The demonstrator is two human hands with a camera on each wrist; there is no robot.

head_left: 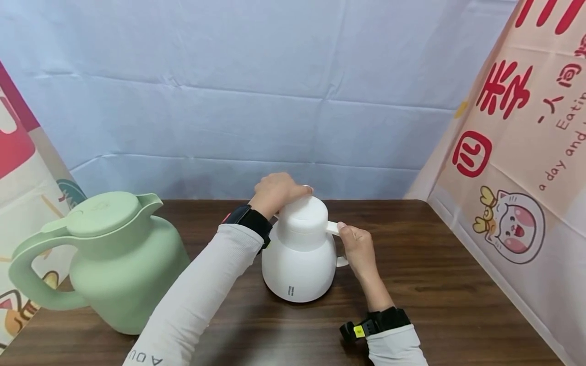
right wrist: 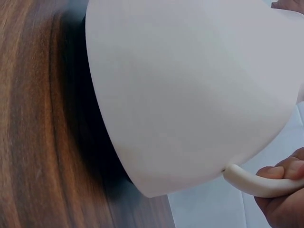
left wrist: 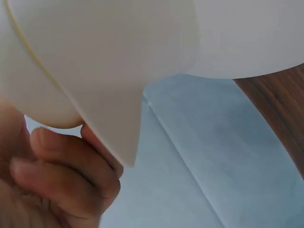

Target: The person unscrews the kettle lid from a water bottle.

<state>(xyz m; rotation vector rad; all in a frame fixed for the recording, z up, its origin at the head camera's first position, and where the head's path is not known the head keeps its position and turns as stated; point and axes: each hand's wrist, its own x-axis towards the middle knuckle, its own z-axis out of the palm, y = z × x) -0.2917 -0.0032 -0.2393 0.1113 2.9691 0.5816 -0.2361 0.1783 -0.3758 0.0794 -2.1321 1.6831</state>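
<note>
A white thermos jug [head_left: 298, 274] stands upright on the brown wooden table, its side filling much of the right wrist view. My left hand [head_left: 277, 192] is at the top of the jug, holding its round white lid [head_left: 308, 209] from the left and back. The left wrist view shows curled fingers [left wrist: 71, 175] beside the lid and the pointed spout [left wrist: 118, 128]. My right hand [head_left: 358, 249] grips the jug's white handle [right wrist: 259, 185] on the right side, thumb along its upper part. Part of the lid is hidden behind the left hand.
To the left stands a larger pale green jug [head_left: 133, 269], its handle facing left, close to the left forearm. A pale blue cloth [head_left: 220, 101] hangs behind the wooden table [head_left: 435, 295]. Printed cloths hang at both sides, including one [head_left: 526, 152] on the right.
</note>
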